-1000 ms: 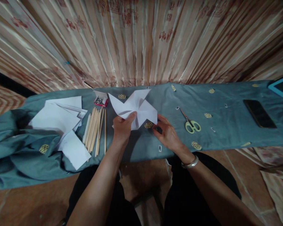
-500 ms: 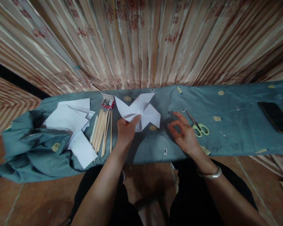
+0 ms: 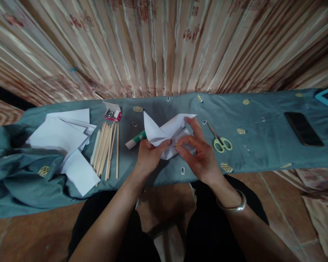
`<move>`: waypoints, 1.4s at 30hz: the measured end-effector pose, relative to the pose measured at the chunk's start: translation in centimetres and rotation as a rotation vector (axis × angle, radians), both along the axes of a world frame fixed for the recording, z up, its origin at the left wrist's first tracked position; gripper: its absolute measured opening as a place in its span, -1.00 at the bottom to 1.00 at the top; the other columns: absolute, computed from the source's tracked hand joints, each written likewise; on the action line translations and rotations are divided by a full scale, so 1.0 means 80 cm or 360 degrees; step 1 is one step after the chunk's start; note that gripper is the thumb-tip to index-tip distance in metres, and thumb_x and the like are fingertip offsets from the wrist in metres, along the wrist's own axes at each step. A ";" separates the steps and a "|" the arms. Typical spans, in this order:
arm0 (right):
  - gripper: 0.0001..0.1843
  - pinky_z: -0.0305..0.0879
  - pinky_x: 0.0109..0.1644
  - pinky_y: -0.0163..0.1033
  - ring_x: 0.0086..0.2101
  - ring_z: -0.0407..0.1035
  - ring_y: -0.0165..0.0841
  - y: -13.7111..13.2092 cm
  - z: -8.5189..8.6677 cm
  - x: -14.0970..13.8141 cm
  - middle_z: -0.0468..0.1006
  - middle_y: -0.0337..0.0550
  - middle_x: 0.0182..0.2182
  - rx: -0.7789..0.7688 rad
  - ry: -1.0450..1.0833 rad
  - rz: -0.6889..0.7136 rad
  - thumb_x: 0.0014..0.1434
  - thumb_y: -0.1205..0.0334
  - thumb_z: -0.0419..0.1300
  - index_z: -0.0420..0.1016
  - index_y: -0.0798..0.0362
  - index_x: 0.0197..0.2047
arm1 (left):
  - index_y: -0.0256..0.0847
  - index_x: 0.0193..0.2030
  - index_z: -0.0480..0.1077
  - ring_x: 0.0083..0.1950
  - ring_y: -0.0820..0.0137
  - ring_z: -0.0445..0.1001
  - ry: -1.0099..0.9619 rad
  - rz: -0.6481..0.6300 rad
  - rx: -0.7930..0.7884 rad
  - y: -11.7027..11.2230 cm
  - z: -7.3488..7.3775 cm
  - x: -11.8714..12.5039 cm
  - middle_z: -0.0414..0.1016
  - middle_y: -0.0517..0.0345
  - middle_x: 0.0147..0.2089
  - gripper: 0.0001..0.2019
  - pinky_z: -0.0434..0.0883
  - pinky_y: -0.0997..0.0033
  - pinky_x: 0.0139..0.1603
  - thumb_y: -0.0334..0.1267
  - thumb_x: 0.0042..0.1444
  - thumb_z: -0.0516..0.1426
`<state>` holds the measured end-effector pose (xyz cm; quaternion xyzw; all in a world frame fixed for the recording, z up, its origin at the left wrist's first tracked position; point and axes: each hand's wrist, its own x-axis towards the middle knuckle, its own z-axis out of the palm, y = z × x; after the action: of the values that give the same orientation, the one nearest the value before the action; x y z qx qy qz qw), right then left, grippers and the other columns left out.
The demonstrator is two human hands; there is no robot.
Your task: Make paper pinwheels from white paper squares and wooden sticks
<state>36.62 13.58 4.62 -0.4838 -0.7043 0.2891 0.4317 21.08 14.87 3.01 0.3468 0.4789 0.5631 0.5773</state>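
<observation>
A folded white paper pinwheel (image 3: 159, 133) is held above the cloth near its middle. My left hand (image 3: 151, 154) is closed on its lower left side, with the thumb pressed close to the centre. Against that centre, my right hand (image 3: 199, 151) pinches a tiny yellowish thing that looks like a thumbtack (image 3: 177, 146). Its upper fingers touch the pinwheel's right blade. Partly covered by the paper, a green and white glue stick (image 3: 136, 139) lies behind my left hand.
Wooden sticks (image 3: 105, 149) lie to the left, beside white paper sheets (image 3: 60, 134). A small opened box of metal tacks (image 3: 113, 112) stands behind them. Green-handled scissors (image 3: 221, 143) and a black phone (image 3: 303, 128) lie right. A blue-edged object (image 3: 326, 98) sits at the far right.
My right hand has come left to the pinwheel's centre, bringing the small pinched thing. The pinwheel is now tilted, and the glue stick has come into view behind it. The camera view has shifted right.
</observation>
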 end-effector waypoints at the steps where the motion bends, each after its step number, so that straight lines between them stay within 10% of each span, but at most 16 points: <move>1: -0.95 -0.21 0.48 0.19 0.44 -0.20 -0.13 0.001 -0.001 0.001 0.12 -0.27 0.41 -0.0004 0.0000 -0.0007 0.21 0.23 0.24 0.52 -0.05 -0.31 | -0.22 -0.44 0.59 -0.45 0.42 0.46 0.0007 -0.0015 -0.0001 -0.001 0.000 0.000 0.61 0.16 -0.44 -0.85 0.44 0.39 -0.32 -0.27 -0.20 0.39; 42: -0.93 -0.14 0.47 0.17 0.41 -0.07 -0.14 0.006 -0.007 0.007 0.24 -0.21 0.36 -0.0092 0.0030 0.0035 0.21 0.18 0.25 0.53 -0.04 -0.29 | -0.18 -0.47 0.60 -0.41 0.35 0.51 -0.0008 -0.0023 -0.0038 -0.005 0.000 0.000 0.62 0.15 -0.43 -0.87 0.46 0.35 -0.33 -0.39 -0.22 0.41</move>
<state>37.20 14.09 4.09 -0.4856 -0.6967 0.3186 0.4209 21.11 14.45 3.05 0.3418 0.4816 0.5541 0.5866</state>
